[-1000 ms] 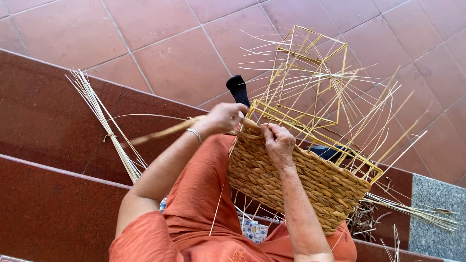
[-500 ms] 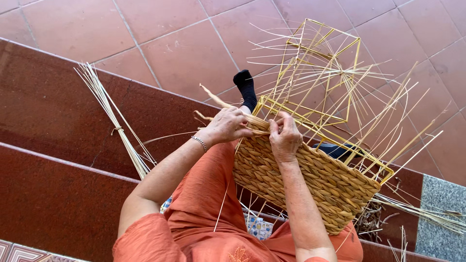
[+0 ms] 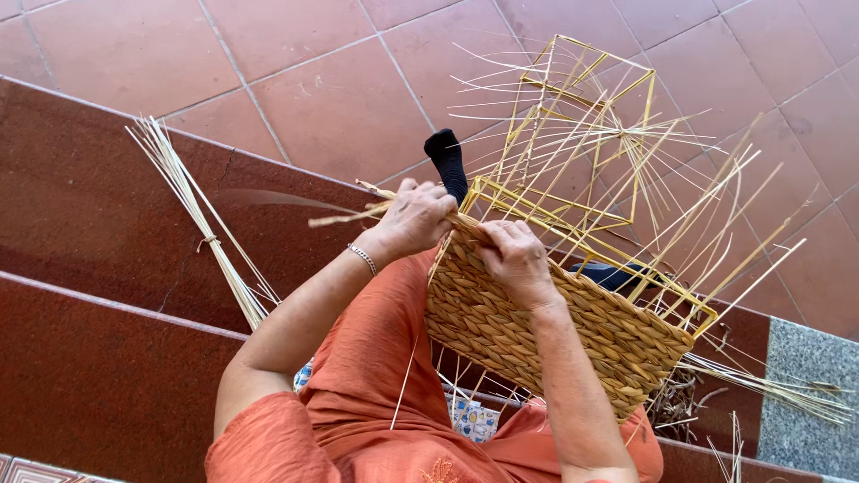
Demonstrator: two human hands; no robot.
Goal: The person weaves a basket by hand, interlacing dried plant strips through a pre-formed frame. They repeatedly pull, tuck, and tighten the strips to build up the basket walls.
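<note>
Person sits on dark red steps [image 3: 80,206], head view looking down. Half-woven basket [image 3: 546,331] lies across the lap on orange trousers [image 3: 376,358], its woven wall facing the camera, tilted down to the right. Yellow frame [image 3: 573,116] and loose upright reeds [image 3: 716,224] stick out of the basket toward the far right, unwoven.

Left hand [image 3: 419,217] at the basket's left top corner, fingers curled and pinched around a flat weaving strand [image 3: 349,215] that runs out to the left, partly motion-blurred. Thin bracelet [image 3: 362,258] on that wrist.

Right hand [image 3: 514,259] just right of the left hand, resting on the woven rim, fingers bent down and pressed together on the weave; can't tell if it pinches a strand. The two hands nearly touch at the rim.

A foot in a black sock [image 3: 446,161] shows just beyond the hands, on the tiled floor [image 3: 313,89]. A tied bundle of pale reeds [image 3: 201,215] lies on the step, left of the arms, well apart from the basket. More loose reeds [image 3: 778,389] lie at the near right beside a grey stone slab [image 3: 810,402].
</note>
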